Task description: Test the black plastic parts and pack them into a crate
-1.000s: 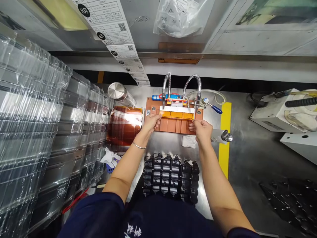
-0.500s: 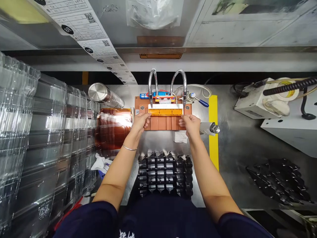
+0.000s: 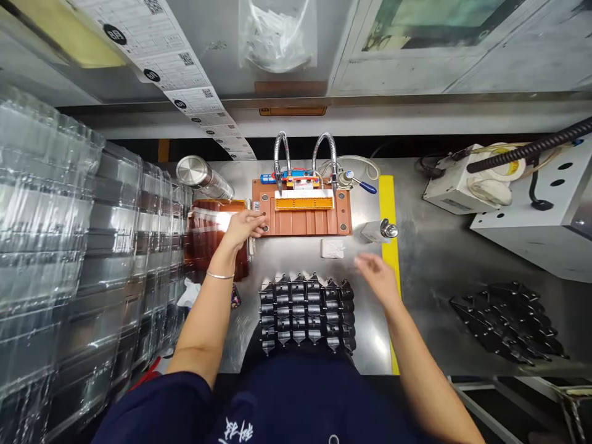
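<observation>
An orange perforated strip (image 3: 304, 203) lies against the white bar of a brown fixture (image 3: 303, 226), below two bent metal hoses (image 3: 324, 145). At the fixture's left edge is my left hand (image 3: 244, 227), its fingers loosely stretched over the border, with nothing visible in them. My right hand (image 3: 378, 276) hovers over the steel bench, to the right of a small white block (image 3: 333, 248). Its fingers are slightly bent and a little blurred, and nothing shows in them. Closer to my body sits a block of black ribbed parts (image 3: 306, 314).
Stacked clear plastic trays (image 3: 115, 246) fill the left side, beside a steel flask (image 3: 203, 176) and amber film sheets (image 3: 215, 237). A metal-capped bottle (image 3: 380, 230) stands by yellow tape (image 3: 387, 197). Farther right are a white machine (image 3: 462, 185) and more black parts (image 3: 511, 324).
Both hands have let go of the orange strip, which stays on the fixture. My left hand has moved left to the fixture's edge; my right hand has moved down and right.
</observation>
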Available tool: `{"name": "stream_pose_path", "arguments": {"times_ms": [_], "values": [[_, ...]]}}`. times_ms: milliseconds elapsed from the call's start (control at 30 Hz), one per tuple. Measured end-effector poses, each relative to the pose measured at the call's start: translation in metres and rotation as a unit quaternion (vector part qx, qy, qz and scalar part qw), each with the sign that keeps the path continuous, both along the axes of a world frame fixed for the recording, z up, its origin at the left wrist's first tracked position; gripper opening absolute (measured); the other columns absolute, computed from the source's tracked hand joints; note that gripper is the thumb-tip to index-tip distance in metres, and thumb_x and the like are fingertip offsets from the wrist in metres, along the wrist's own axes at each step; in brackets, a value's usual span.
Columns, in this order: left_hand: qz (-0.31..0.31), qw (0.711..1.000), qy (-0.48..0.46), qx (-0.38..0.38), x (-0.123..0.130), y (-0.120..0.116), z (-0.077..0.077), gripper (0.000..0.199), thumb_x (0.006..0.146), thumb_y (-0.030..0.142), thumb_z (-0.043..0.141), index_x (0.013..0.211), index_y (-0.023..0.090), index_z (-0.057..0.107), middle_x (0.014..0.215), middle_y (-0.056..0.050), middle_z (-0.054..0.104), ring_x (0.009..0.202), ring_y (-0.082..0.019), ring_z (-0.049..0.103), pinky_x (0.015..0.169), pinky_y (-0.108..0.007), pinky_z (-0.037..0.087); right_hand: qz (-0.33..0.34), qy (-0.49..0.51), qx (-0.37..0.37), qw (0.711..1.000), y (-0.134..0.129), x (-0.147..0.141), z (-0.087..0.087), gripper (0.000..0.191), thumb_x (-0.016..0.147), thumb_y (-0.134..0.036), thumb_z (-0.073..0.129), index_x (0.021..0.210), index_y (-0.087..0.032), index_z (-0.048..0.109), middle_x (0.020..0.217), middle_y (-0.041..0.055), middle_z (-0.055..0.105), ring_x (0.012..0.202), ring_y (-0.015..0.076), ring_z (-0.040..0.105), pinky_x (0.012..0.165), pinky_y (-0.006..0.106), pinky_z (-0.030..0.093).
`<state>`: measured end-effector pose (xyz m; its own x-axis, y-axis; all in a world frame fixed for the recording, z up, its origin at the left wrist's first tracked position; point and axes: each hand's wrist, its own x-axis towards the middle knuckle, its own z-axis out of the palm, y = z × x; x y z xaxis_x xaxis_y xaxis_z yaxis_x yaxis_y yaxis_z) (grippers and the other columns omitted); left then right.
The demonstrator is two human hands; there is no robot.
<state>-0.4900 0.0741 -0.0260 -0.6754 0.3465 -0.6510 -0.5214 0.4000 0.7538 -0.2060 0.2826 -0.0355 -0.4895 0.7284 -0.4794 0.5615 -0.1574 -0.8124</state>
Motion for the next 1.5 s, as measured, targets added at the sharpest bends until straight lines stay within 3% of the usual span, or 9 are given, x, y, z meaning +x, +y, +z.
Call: {"name": "stream_pose_path", "arguments": {"times_ms": [167,333,533,667,800,1000,1167,1300,1500], "values": [[0.049,0.949,0.277,-0.143,0.05,-0.052,-0.006,0.019,0.086,0.025,0.051,0.097,0.012,0.06,0.09,-0.009,0.067,0.08,-0.015,0.063,0.077,-0.028,0.052,0.106,-0.028,0.071,0.991,-0.086,0.121,-0.028,0.062,0.058,-0.046,0.078,0.106,-0.011,0.061,0.101,0.0145,0.067,0.084,0.0217,0.068,0.066,0.029,0.057],[-0.014,0.851,0.401,-0.338,0.077,-0.1,-0.028,0.038,0.087,0.026,0.049,0.12,0.012,0.058,0.14,-0.017,0.045,0.134,-0.032,0.035,0.112,-0.051,0.023,0.094,-0.036,0.031,0.994,-0.096,0.151,-0.041,0.046,0.071,-0.05,0.067,0.092,-0.01,0.064,0.088,0.0124,0.07,0.078,0.0221,0.068,0.068,0.03,0.057],[-0.023,0.844,0.447,-0.295,0.073,-0.106,-0.034,0.045,0.089,0.033,0.045,0.128,0.012,0.052,0.142,-0.019,0.043,0.135,-0.033,0.034,0.11,-0.056,0.024,0.114,-0.004,0.272,0.956,-0.036,0.076,-0.003,0.051,0.075,-0.053,0.061,0.101,-0.01,0.065,0.092,0.0116,0.069,0.082,0.0204,0.067,0.078,0.032,0.056],[-0.047,0.793,0.587,-0.159,0.084,-0.065,-0.016,0.04,0.092,0.035,0.043,0.123,0.013,0.055,0.13,-0.018,0.054,0.129,-0.026,0.043,0.11,-0.049,0.029,0.302,0.065,0.503,0.807,-0.009,-0.016,0.02,0.036,0.086,-0.033,0.055,0.115,-0.015,0.062,0.12,0.0095,0.061,0.116,0.0217,0.056,0.105,0.04,0.044],[-0.174,0.719,0.666,-0.093,0.097,-0.01,-0.011,0.031,0.091,0.035,0.049,0.115,0.018,0.06,0.122,-0.012,0.061,0.122,-0.025,0.049,0.108,-0.049,0.03,0.391,0.107,0.576,0.71,0.0,-0.081,0.0,0.027,0.091,-0.021,0.047,0.112,-0.014,0.062,0.122,0.0105,0.06,0.121,0.0205,0.052,0.107,0.044,0.04],[-0.274,0.714,0.629,-0.139,0.059,0.032,-0.038,0.023,0.089,0.022,0.053,0.109,0.021,0.064,0.119,-0.011,0.063,0.114,-0.026,0.054,0.096,-0.048,0.04,0.44,0.101,0.56,0.695,0.013,-0.103,-0.023,0.03,0.094,-0.028,0.044,0.112,-0.013,0.062,0.125,0.0111,0.057,0.124,0.0216,0.048,0.105,0.041,0.041],[-0.292,0.716,0.624,-0.117,0.028,0.038,-0.053,0.025,0.092,0.026,0.049,0.11,0.021,0.065,0.12,-0.01,0.063,0.116,-0.026,0.053,0.097,-0.048,0.039,0.332,-0.12,0.539,0.765,0.067,-0.123,0.004,0.044,0.093,-0.033,0.043,0.126,-0.007,0.054,0.127,0.0187,0.053,0.117,0.0279,0.049,0.099,0.043,0.042],[-0.301,0.713,0.624,-0.111,0.025,0.037,-0.055,0.028,0.093,0.03,0.047,0.112,0.02,0.065,0.121,-0.01,0.063,0.117,-0.026,0.053,0.097,-0.047,0.04,0.328,-0.35,0.459,0.747,0.106,-0.143,0.024,0.045,0.093,-0.025,0.04,0.133,-0.006,0.048,0.118,0.0232,0.056,0.107,0.0303,0.055,0.085,0.04,0.046],[-0.301,0.758,0.568,-0.106,0.028,0.035,-0.044,0.03,0.093,0.034,0.046,0.113,0.021,0.064,0.124,-0.009,0.062,0.12,-0.025,0.051,0.108,-0.048,0.03,0.323,-0.372,0.442,0.75,0.135,-0.157,0.041,0.039,0.094,-0.028,0.044,0.129,-0.013,0.056,0.11,0.0205,0.059,0.102,0.0286,0.058,0.083,0.037,0.043]]}}
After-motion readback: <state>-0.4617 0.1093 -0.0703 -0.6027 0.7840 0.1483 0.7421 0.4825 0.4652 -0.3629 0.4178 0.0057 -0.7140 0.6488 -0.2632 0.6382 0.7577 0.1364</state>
